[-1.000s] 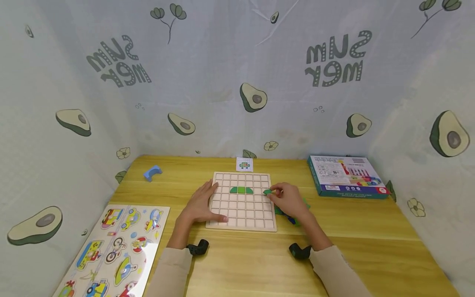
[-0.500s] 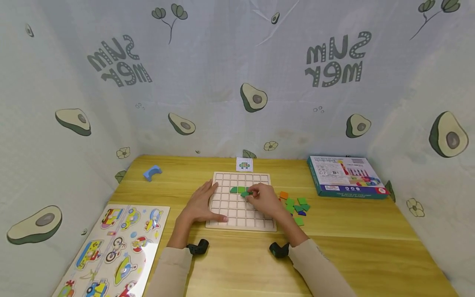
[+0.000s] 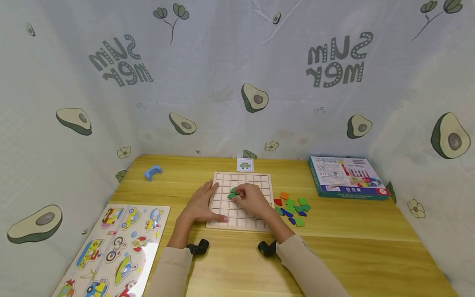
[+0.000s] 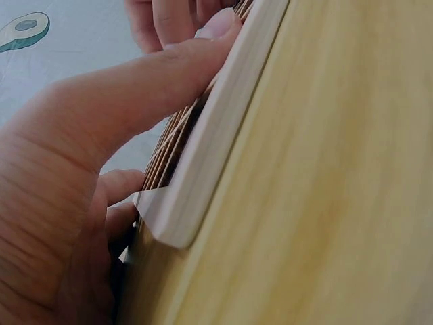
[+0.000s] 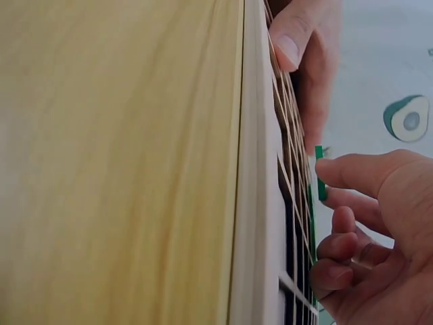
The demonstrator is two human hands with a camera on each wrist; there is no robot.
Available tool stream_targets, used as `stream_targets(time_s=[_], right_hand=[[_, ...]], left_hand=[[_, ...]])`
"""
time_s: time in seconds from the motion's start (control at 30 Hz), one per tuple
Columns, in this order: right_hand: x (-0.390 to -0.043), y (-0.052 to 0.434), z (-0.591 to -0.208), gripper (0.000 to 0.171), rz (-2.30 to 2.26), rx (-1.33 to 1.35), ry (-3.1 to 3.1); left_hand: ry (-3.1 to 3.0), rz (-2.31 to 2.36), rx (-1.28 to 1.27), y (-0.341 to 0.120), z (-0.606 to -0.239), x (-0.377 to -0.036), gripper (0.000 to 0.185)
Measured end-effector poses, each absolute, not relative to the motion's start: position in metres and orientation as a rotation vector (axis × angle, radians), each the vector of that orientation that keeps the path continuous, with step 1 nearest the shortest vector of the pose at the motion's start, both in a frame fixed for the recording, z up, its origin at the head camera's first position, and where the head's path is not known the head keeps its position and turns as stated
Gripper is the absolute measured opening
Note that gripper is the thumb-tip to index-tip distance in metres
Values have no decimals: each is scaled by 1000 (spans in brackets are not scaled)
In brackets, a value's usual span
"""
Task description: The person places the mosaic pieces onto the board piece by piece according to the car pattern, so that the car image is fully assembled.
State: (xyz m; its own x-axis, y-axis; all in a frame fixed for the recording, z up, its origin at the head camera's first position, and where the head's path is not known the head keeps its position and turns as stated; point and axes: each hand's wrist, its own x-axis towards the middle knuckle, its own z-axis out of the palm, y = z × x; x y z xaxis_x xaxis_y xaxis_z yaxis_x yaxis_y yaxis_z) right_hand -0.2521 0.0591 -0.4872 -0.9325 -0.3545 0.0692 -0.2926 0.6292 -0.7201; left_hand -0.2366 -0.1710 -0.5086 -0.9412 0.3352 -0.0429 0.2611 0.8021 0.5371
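Note:
A pale wooden grid board point(image 3: 241, 222) lies on the table in front of me in the head view. My left hand point(image 3: 200, 204) rests along its left side, fingers stretched toward the back. In the left wrist view the thumb point(image 4: 162, 84) lies on top at the board's edge. Over the board's left half, my right hand point(image 3: 252, 201) pinches a dark green tile point(image 3: 231, 195) with a curved side. The right wrist view shows this tile point(image 5: 321, 172) edge-on between thumb and forefinger, close over the grid. Green tiles on the board behind it are mostly hidden by the right hand.
Several loose green, blue, red and orange tiles point(image 3: 290, 208) lie right of the board. A small pattern card point(image 3: 245, 164) stands behind it. At back right lies a box point(image 3: 345, 177); at left, a blue arch block point(image 3: 152, 172) and a vehicle puzzle board point(image 3: 122, 247).
My right hand has carried the green tile leftward from the board's right edge to its left half. The loose tiles at right have come into sight. My left hand has stayed put.

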Motion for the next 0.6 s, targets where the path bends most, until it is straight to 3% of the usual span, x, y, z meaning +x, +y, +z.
stream_targets(time_s=[0.6], right_hand=[[-256,40,-491,23,-1079,-561,2806]], left_hand=[[2844,820,461,-171,-508,-236,128]])
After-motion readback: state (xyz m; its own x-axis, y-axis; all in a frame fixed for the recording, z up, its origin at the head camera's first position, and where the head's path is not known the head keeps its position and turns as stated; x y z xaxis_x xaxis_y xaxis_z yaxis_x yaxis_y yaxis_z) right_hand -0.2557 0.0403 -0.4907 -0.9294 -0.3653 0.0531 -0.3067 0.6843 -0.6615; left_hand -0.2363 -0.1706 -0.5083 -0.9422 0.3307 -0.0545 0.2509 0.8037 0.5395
